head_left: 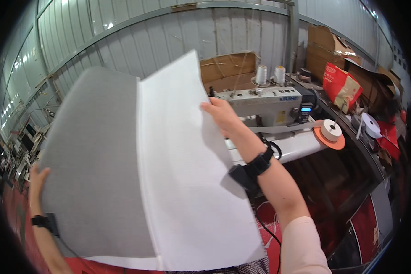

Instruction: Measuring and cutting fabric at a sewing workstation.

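Observation:
A large sheet of fabric is stretched up in front of me, with a grey panel [96, 160] on the left and a white panel [182, 169] on the right. A raised white seam [139, 137] runs between the two. My left hand [37, 178] grips the grey panel's outer edge, its fingers partly hidden behind the cloth. At the upper right edge of the white panel, my right hand [220, 115] pinches the cloth between thumb and fingers. Both wrists wear black straps carrying small black devices.
Behind the cloth stands a white sewing machine [274, 107] with thread cones [261, 74] at its back. A white roll on an orange disc [331, 132] sits at its right end. Further right are a red bag [340, 86], cardboard [324, 48] and a white spool [371, 125].

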Motion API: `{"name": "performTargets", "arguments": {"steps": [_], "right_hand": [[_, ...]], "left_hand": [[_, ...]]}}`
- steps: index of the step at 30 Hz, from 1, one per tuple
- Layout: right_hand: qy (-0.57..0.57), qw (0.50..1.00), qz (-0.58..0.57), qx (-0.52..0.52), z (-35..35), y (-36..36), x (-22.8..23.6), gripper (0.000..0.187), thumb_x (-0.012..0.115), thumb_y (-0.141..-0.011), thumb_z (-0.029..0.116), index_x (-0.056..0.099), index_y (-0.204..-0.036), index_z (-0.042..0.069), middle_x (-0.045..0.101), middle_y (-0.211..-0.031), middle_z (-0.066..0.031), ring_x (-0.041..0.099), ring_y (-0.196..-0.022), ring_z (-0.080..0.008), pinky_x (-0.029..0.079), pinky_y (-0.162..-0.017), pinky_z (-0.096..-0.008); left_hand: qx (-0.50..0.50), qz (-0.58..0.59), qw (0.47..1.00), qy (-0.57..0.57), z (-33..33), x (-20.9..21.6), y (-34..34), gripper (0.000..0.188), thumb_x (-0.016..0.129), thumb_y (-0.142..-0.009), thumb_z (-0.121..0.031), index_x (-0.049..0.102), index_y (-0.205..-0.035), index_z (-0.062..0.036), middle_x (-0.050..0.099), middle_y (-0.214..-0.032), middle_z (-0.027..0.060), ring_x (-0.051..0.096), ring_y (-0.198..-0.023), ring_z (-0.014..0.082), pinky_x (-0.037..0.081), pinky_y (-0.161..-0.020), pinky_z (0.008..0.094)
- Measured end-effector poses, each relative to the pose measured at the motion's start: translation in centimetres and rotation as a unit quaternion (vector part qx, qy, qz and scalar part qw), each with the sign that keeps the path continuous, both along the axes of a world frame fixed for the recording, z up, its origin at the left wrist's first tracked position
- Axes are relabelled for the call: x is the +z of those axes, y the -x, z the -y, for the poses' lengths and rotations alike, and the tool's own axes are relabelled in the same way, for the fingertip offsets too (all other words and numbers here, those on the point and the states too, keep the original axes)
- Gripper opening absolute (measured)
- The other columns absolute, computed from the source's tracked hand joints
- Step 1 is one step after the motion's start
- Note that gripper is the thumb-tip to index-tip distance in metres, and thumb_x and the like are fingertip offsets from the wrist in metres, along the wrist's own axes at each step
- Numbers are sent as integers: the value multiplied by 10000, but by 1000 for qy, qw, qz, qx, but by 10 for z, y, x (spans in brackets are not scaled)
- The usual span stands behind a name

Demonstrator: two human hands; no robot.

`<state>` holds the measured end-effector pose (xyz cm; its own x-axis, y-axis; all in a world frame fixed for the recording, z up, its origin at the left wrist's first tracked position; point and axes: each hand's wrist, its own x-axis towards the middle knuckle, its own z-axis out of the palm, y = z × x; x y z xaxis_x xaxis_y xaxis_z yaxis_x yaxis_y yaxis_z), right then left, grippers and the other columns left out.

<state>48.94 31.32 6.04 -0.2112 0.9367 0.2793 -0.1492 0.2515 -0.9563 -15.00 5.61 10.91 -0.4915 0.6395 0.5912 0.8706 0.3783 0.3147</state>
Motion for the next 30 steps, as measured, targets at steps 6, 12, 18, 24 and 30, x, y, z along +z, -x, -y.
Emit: {"name": "performTargets", "arguments": {"steps": [6,12,18,24,30], "right_hand": [[180,972,-107,104,86,15,-61,238,523,-905,178,572,-1038,-13,624,-909,-86,596,-805,-181,487,-670,-337],[348,926,-43,142,165,-2,-223,274,503,-929,176,543,-1146,11,610,-1057,-83,595,-916,-194,490,-781,-358],[391,914,-64,89,211,-19,-274,358,521,-913,162,452,-1224,0,606,-972,-89,588,-819,-189,473,-738,-314],[-18,968,245,-50,145,-14,-255,637,590,-851,184,240,-1356,14,560,-837,-129,560,-703,-218,455,-663,-317],[-364,882,223,-202,37,24,-213,572,585,-853,158,333,-1352,36,590,-883,-134,590,-741,-281,476,-684,-363]], "left_hand": [[10,13,999,48,124,77,60,511,609,-843,-184,435,-1255,63,564,-1135,175,548,-1032,263,417,-907,330],[-52,46,996,58,171,-65,65,464,647,-752,-55,497,-1182,36,565,-1049,131,542,-978,227,424,-885,343],[-33,224,961,157,181,-137,-15,473,658,-707,-41,522,-1145,76,568,-1092,175,553,-972,276,418,-882,355],[16,159,983,89,184,-147,-11,506,663,-701,-46,508,-1162,94,567,-1099,207,536,-1025,291,394,-921,350],[-11,234,967,101,162,-149,-35,525,641,-713,-42,484,-1197,87,546,-1150,201,516,-1066,288,370,-951,346]]}}
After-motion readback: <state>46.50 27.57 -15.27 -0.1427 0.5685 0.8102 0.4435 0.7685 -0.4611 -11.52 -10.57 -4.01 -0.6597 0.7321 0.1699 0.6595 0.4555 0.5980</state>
